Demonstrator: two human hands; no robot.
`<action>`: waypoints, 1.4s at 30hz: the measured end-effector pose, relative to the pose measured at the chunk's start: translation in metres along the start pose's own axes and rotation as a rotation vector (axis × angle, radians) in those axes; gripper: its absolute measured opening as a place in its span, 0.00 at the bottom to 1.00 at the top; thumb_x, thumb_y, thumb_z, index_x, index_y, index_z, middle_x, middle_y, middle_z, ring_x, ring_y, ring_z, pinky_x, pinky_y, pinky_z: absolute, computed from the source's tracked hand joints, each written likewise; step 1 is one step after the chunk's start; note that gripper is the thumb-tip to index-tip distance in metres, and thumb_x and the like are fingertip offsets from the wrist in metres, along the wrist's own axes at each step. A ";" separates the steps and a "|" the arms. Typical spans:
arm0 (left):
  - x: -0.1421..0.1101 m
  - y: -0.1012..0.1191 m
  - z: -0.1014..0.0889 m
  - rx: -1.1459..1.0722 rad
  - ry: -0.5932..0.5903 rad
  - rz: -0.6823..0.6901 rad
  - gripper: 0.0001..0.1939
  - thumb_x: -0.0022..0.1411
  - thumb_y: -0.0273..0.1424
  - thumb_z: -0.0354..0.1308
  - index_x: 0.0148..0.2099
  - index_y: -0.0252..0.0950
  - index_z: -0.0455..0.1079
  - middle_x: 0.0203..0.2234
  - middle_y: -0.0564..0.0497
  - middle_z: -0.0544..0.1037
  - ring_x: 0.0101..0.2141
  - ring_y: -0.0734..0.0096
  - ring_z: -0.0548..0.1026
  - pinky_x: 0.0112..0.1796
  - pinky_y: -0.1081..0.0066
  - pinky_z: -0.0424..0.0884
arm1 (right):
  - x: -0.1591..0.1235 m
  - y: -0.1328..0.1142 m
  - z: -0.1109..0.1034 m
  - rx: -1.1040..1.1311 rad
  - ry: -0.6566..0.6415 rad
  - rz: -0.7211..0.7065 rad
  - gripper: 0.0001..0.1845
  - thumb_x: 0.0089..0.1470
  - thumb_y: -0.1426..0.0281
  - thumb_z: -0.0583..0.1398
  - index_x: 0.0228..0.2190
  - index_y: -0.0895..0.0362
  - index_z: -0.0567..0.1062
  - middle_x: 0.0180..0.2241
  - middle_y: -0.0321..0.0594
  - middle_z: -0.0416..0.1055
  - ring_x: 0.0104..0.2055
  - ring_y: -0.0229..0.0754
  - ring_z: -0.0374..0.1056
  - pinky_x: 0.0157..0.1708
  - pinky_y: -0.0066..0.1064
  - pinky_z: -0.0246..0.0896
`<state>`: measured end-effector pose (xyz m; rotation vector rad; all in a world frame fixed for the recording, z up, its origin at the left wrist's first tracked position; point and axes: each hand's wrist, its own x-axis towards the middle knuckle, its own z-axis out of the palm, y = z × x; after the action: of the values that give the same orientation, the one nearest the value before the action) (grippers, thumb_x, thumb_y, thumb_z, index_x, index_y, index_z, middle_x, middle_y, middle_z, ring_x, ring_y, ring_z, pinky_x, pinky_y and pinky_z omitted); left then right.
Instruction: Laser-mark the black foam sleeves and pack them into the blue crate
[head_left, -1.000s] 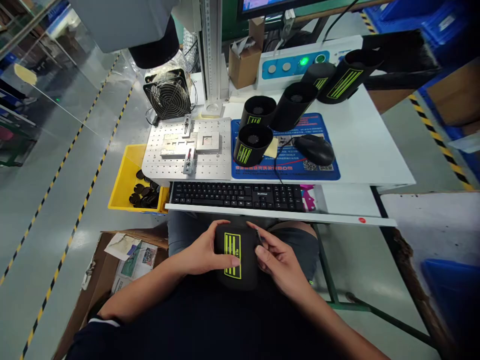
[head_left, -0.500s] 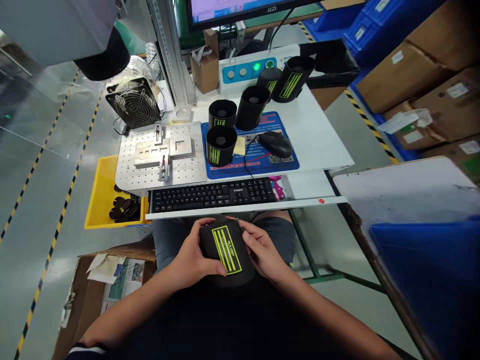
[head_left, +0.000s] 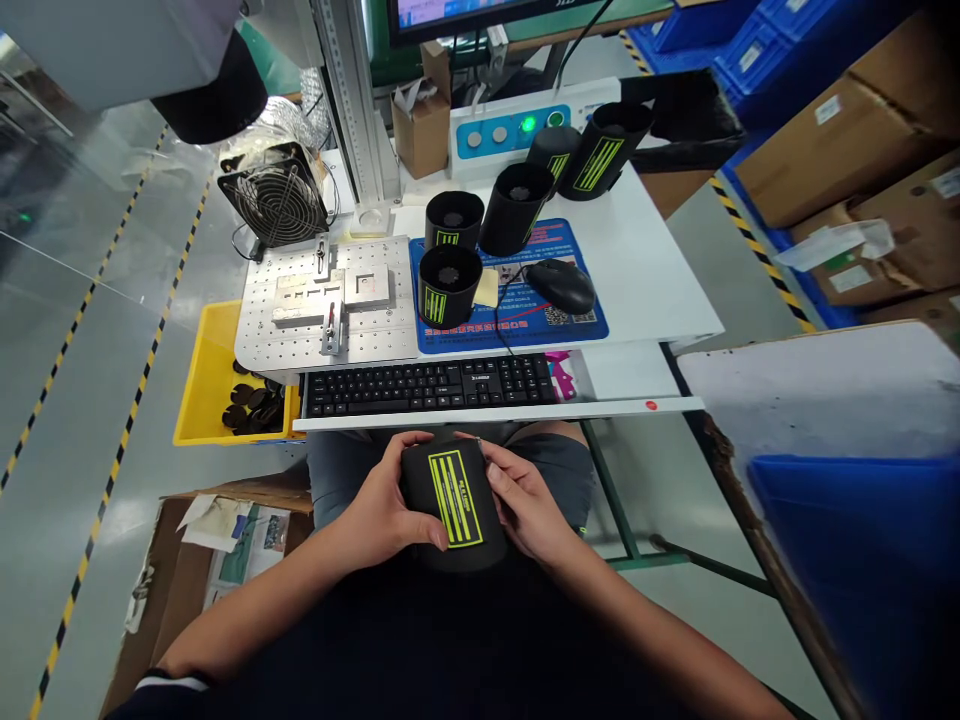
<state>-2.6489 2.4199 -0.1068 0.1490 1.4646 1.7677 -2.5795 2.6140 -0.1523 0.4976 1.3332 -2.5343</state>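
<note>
Low over my lap, both hands hold a black can sleeve (head_left: 457, 500) with a yellow-green striped label facing up. My left hand (head_left: 382, 515) wraps its left side, the thumb lying across the label's lower edge. Gripping the right upper edge is my right hand (head_left: 529, 500), its thumb on the near face and other fingers partly hidden behind. On the table, two short sleeves of the same look, a front one (head_left: 448, 290) and a rear one (head_left: 454, 220), stand upright. Taller sleeves (head_left: 517, 210) stand behind them, one (head_left: 606, 150) at the back right.
Ahead are a keyboard (head_left: 427, 388) on a pull-out tray, a mouse (head_left: 561, 287) on a blue mat (head_left: 517, 338), and a perforated metal plate (head_left: 289, 345) with a fixture. A yellow bin (head_left: 196, 375) holds black discs. A fan (head_left: 274, 195) and machine head (head_left: 210, 100) are at left.
The view has shifted slightly, so the table appears a little further right and higher. Both hands keep the same hold on the sleeve.
</note>
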 end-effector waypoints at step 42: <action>-0.014 0.025 -0.029 0.224 -0.175 -0.051 0.46 0.48 0.60 0.67 0.62 0.40 0.68 0.58 0.41 0.72 0.59 0.41 0.67 0.60 0.54 0.61 | -0.008 -0.002 0.008 -0.186 -0.179 -0.246 0.31 0.52 0.54 0.69 0.55 0.52 0.77 0.35 0.38 0.78 0.35 0.40 0.71 0.42 0.35 0.67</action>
<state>-2.6682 2.3890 -0.0885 0.3693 1.5203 1.5070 -2.5749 2.6089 -0.1434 0.0709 1.6249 -2.5326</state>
